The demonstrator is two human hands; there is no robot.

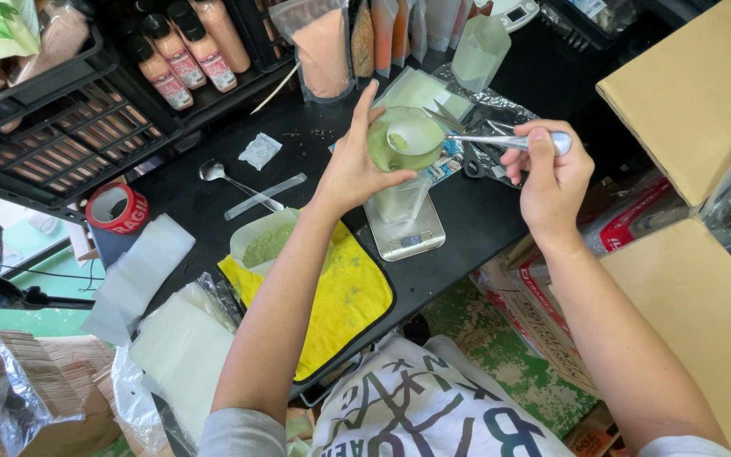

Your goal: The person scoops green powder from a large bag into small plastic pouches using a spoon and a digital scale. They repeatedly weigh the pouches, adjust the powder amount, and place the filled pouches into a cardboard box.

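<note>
Head view: a person stands over a black worktable (484, 220) with both hands raised above a small scale.
Left hand (353, 165): fingers spread and curled around the open mouth of a clear pouch (399, 182), holding it upright; closed on the pouch rim.
Right hand (552, 173): clenched around the handle of a metal spoon (450, 138), bowl pointing toward the left hand.
Hands relative to each other: apart, joined only where the spoon bowl sits over the pouch mouth.
Spoon load: a small heap of pale green powder (398, 140) lies in the bowl, not yet tipped out.
Pouch: stands on the digital scale (405, 233) just below the left hand; green powder already shows inside near the top, so filling looks well under way, though how full the bottom is cannot be told.
Powder supply: an open bag of green powder (266, 245) rests on a yellow cloth (344, 296), below the left forearm; plenty appears to remain.
Spare spoon: 1 second spoon (213, 172) lies unused to the left of the left hand.
Empty pouches: a flat stack of clear bags (184, 347) near the left elbow, seemingly unfilled.
Beyond the hands: sealed pouches of orange and pink powders (323, 51) stand upright.
Judged stage: mid-fill of 1 pouch; sealing not yet done.
</note>
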